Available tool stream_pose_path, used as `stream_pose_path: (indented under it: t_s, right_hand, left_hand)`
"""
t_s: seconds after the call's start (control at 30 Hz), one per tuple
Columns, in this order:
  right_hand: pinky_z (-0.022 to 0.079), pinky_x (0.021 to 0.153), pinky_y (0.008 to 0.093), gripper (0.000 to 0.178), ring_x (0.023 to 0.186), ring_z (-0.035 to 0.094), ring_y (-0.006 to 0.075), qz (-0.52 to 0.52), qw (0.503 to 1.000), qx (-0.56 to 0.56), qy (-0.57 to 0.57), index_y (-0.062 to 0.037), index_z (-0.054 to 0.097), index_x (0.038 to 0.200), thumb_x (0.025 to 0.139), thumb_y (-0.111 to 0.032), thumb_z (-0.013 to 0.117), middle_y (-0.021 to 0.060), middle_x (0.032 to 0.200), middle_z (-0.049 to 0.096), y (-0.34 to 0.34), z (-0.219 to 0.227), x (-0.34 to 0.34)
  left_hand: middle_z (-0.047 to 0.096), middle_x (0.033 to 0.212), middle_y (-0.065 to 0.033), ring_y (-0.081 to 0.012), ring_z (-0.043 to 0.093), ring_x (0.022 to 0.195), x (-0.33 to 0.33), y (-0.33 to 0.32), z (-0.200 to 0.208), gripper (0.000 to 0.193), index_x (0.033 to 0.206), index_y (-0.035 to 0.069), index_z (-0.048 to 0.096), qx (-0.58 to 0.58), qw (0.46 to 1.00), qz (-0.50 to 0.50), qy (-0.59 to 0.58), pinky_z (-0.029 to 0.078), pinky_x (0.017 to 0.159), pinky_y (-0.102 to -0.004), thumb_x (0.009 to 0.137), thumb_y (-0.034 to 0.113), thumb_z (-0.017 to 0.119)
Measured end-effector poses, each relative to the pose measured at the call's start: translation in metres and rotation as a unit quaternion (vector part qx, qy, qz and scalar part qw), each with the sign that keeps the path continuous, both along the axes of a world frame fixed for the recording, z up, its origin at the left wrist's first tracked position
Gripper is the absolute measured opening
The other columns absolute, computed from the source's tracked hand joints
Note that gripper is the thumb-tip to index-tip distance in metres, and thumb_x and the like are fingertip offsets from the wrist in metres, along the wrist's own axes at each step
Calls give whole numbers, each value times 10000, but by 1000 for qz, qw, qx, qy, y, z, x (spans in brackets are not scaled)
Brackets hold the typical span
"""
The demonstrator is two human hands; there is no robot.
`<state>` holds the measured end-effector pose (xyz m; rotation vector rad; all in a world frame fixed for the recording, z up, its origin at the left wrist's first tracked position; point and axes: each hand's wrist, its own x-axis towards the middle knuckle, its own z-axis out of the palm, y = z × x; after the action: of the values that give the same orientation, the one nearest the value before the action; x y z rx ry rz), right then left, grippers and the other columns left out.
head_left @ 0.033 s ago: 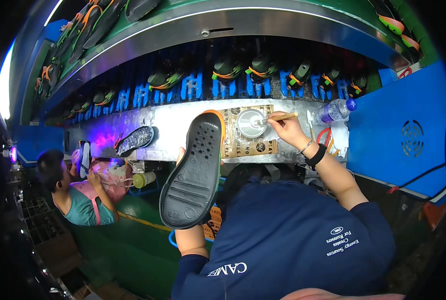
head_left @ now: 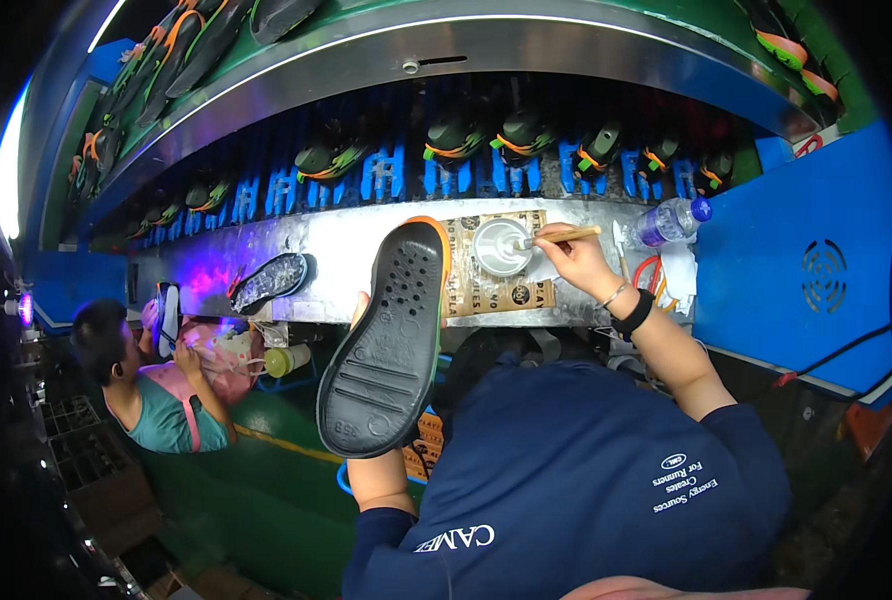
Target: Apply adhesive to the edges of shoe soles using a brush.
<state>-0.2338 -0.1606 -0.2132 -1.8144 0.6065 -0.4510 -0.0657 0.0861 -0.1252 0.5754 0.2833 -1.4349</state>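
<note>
My left hand (head_left: 361,309) is closed on a large black shoe sole (head_left: 386,345) with an orange-trimmed end. The sole is held up on its length and hides most of that hand; only some fingers show at its edge. In my right hand (head_left: 582,266), fingers pinch the pale handle of a brush (head_left: 566,235). The brush's other end is inside a whitish cup (head_left: 501,262). That cup stands on a piece of printed brown cardboard (head_left: 526,295) on the bench.
A dark sole (head_left: 270,281) lies on the metal bench (head_left: 351,245) at left. A bottle with a blue cap (head_left: 671,222) and red-handled scissors (head_left: 648,272) are at right. Behind the bench, shoes (head_left: 331,160) sit in blue holders. At left, a co-worker (head_left: 171,390) holds another sole.
The cup and brush have shifted very slightly. The held sole has moved a touch to the left; both hands keep their grip.
</note>
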Motion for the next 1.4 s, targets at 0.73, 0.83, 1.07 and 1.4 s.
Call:
stream_pose_path:
  t_s: [0.73,0.83,1.07,1.4]
  right_hand:
    - [439,558,242,103,633,556,153,62,951,-192,-234,7,586,817,718,-20,591,86,744,593,-8,146,-4]
    - [429,535,243,105,603,545,152,73,948,-199,-239,5,587,819,719,-27,595,83,740,592,-11,153,-2]
    - [447,579,247,98,644,569,164,52,961,-191,-194,11,589,814,719,-12,582,103,749,596,-19,148,-19]
    - [401,501,177,146,588,525,84,7,967,26,-254,36,537,898,766,-25,547,72,690,564,-4,136,-32]
  left_hand:
    - [509,1014,-178,-201,558,825,-19,-96,86,509,1183,18,378,-2,986,-86,-144,484,662,-287,832,384,424]
    - [509,1019,-164,-186,552,834,-25,-101,95,492,1184,22,378,-8,982,-97,-164,477,684,-278,836,367,426]
    - [511,1032,-130,-153,539,857,-23,-84,116,454,1188,32,377,-19,971,-118,-206,459,734,-258,847,327,429]
    - [422,1125,-54,-121,416,996,-16,-82,98,551,1231,53,319,24,897,-217,-385,350,849,-260,811,369,485]
